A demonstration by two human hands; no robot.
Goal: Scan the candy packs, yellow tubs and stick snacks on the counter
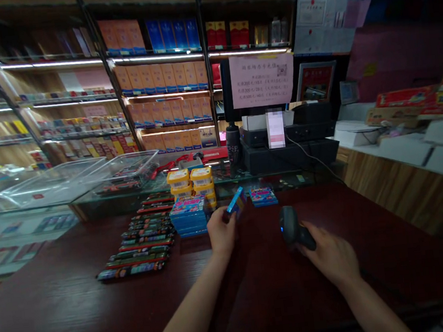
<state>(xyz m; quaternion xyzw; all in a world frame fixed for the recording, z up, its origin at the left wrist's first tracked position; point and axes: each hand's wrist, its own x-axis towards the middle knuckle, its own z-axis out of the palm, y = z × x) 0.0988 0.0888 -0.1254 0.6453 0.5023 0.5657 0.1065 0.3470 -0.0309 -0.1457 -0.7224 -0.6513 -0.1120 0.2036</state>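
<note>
My left hand (221,233) is closed on a small blue packet (236,203), held tilted above the dark red counter (62,309). My right hand (331,256) grips a black handheld barcode scanner (292,227), its head with a small blue light turned toward the packet. A stack of similar blue packets (189,216) lies just left of my left hand. One more blue packet (263,196) lies flat beyond the scanner.
A row of long slim sweet rolls (142,243) lies at the left. Yellow-lidded tubs (190,181) stand behind the stack. A black till with a screen (288,145) sits at the back, glass display cases (69,184) at the left, shelves of cartons behind.
</note>
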